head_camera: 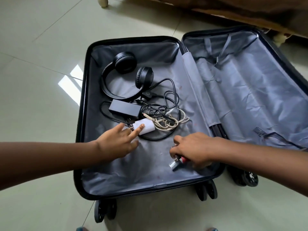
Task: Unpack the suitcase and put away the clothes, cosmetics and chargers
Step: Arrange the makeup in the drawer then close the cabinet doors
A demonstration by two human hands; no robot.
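Observation:
A black suitcase (83, 100) lies open on the floor, both halves lined in grey. In its left half lie black headphones (123, 72), a black power adapter (124, 109) with tangled black cables, and a white charger plug (147, 128) with a cream cable (168, 122). My left hand (116, 140) reaches in with fingers straight, fingertips touching the white charger plug. Near the front of the same half, my right hand (193, 149) grips small cosmetic items (176, 163), one silver and one red, mostly hidden under the fingers.
The suitcase's right half (250, 90) holds only grey lining and straps. Pale glossy floor tiles (41, 47) surround the case. A wooden furniture edge (233, 15) runs along the top right, and a furniture leg (103, 2) stands at the top.

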